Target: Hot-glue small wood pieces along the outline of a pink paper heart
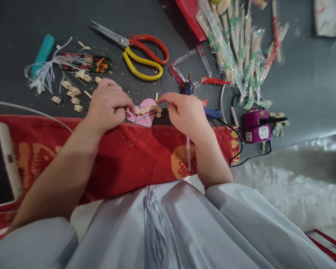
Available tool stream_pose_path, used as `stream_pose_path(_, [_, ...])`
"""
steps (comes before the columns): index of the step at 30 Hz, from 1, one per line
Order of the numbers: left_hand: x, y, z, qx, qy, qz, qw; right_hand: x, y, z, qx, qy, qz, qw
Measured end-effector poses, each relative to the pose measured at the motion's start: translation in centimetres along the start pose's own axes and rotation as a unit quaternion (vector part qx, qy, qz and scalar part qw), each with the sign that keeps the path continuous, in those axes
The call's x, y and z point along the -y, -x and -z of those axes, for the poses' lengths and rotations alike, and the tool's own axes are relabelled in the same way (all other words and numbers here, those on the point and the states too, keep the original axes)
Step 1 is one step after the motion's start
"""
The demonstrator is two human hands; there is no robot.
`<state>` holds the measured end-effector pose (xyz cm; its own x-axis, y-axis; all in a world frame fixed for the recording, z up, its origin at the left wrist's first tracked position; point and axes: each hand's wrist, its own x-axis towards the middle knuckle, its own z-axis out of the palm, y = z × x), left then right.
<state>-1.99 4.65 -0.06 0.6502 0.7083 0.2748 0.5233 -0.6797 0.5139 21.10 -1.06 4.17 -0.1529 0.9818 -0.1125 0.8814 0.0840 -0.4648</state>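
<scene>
Pink heart (143,116) at the left hand (109,104)

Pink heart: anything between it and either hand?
Nothing visible blocks either hand. The left hand is at the pink heart's left edge; the right hand's index fingertip is by its right edge, next to a short stick that leaves the way open. Small wooden pieces lie across the heart itself.

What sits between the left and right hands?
In the head view, a pink heart with a strip of small beige pieces across it, plus a short pale stick, between the left hand and right hand.
</scene>
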Motion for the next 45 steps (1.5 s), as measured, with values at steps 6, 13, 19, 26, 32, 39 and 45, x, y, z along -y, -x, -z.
stream_pose_path(6, [0.2, 0.2, -0.3, -0.026, -0.008, -0.016, 1.000, -0.1, 0.0, 0.1, -0.001, -0.005, -0.003, 1.000])
stream_pose_path(13, [0.2, 0.3, -0.4, -0.036, -0.013, -0.023, 0.999, -0.2, 0.1, 0.1, -0.006, 0.001, 0.005, 1.000])
stream_pose_path(19, [0.3, 0.3, -0.6, -0.023, -0.032, 0.010, 0.999, -0.1, 0.1, 0.2, 0.003, 0.005, 0.001, 1.000])
stream_pose_path(26, [0.2, 0.3, -0.7, -0.001, -0.042, 0.040, 0.998, -0.1, 0.1, 0.2, 0.002, 0.000, 0.006, 1.000])
stream_pose_path(32, [-0.2, 0.1, -0.4, -0.013, -0.032, 0.042, 0.999, -0.1, 0.0, 0.0, -0.002, -0.013, 0.018, 1.000])
stream_pose_path(39, [-0.8, -0.3, 0.1, 0.022, -0.049, 0.027, 0.998, -0.1, -0.1, -0.1, -0.004, -0.006, 0.015, 1.000])
stream_pose_path(45, [-1.6, -0.2, 0.4, 0.096, -0.100, 0.019, 0.990, -0.2, 0.0, -0.1, 0.007, 0.009, 0.032, 0.999])
